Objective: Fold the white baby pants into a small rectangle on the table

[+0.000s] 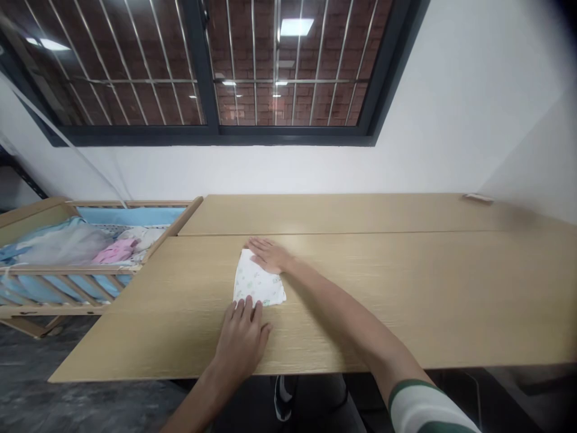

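Observation:
A small folded white cloth with a faint green print [256, 284] lies flat on the wooden table [406, 288]. My left hand [242, 340] rests flat at the cloth's near edge, fingers stretched out and touching it. My right hand [269, 254] lies flat across the cloth's far right corner, fingers extended and pressing it down. Neither hand grips anything.
A wooden baby crib [90, 264] with blue lining, pink and white clothes stands against the table's left side. A small flat object [478, 197] lies at the far right of the table. A white wall and a dark-framed window are behind.

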Available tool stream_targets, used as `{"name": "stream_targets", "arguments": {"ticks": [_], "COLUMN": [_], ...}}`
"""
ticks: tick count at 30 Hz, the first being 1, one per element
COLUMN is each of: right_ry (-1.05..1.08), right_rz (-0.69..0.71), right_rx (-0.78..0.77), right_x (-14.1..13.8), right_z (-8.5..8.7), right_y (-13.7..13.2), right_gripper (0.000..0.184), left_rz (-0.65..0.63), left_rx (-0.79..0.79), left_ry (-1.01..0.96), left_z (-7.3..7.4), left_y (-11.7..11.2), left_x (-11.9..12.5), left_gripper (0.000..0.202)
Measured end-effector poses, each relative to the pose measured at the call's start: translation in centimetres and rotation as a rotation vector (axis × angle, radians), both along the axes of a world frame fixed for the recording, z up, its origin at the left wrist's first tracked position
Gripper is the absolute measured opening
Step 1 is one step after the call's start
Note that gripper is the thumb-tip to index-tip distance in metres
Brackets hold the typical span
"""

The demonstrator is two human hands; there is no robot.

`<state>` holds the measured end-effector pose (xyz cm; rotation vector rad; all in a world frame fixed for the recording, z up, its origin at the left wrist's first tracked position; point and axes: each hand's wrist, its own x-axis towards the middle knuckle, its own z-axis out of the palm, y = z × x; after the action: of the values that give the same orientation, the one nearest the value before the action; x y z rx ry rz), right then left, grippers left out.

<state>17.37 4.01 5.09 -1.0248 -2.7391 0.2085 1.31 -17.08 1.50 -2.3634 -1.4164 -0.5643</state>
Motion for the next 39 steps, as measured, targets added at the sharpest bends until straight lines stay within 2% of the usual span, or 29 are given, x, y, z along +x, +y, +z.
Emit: {"name": "stream_targets", "arguments": {"ticks": [4, 7, 9, 12, 13, 15, 17, 19, 25, 27, 33, 36, 39], "right_ry": [0.173, 0.204, 0.153, 0.054, 0.038, 0.064, 0.143, 0.221, 0.337, 0.337, 0.410, 0.477, 0.519], "right_rz": [-0.084, -0.049, 0.026, 0.100, 0.101, 0.068, 0.007, -0.056, -0.208, -0.256, -0.460, -0.559, -0.624], "right_rx": [0.120, 0.045, -0.069, -0.204, -0.229, -0.265, -0.300, -0.330, -0.280, -0.245, -0.197, -0.235, -0.247], "right_x": [1.8, 3.6, 4.6, 5.8, 6.0, 6.2, 6.1, 5.9, 4.7, 4.2, 3.1, 2.9, 2.9], "right_z": [1.5, 2.8, 3.4, 3.4, 3.3, 3.1, 2.9, 2.9, 3.0, 2.9, 2.0, 1.0, -0.3], "right_y": [-2.4, -5.8, -8.0, -10.6, -11.1, -11.5, -11.3, -10.6, -8.3, -7.4, -4.8, -3.9, -3.4], "right_gripper": [0.053, 0.044, 0.052, 0.085, 0.091, 0.080, 0.054, 0.039, 0.031, 0.031, 0.023, 0.027, 0.029], "left_rz": [-0.152, -0.234, -0.289, -0.309, -0.294, -0.251, -0.225, -0.223, -0.257, -0.222, 0.089, 0.141, 0.184], "left_rx": [-0.157, -0.209, -0.224, -0.289, -0.324, -0.416, -0.525, -0.628, -0.759, -0.731, -0.472, -0.447, -0.435], "left_ry": [-0.006, -0.010, -0.024, -0.095, -0.144, -0.283, -0.429, -0.530, -0.604, -0.648, -0.692, -0.722, -0.732], "left_z": [2.0, 2.8, 2.9, 3.1, 3.2, 3.6, 4.1, 4.6, 5.4, 5.4, 4.3, 3.3, 1.9], "left_y": [1.9, 3.3, 4.1, 5.3, 5.7, 6.7, 7.6, 8.2, 9.6, 10.6, 15.7, 17.6, 18.4], "left_x": [-3.4, -5.8, -6.7, -6.7, -6.6, -6.4, -6.6, -7.1, -8.1, -7.9, -6.4, -5.6, -5.1], "left_gripper": [0.025, 0.023, 0.025, 0.031, 0.033, 0.035, 0.037, 0.040, 0.045, 0.043, 0.028, 0.025, 0.030]}}
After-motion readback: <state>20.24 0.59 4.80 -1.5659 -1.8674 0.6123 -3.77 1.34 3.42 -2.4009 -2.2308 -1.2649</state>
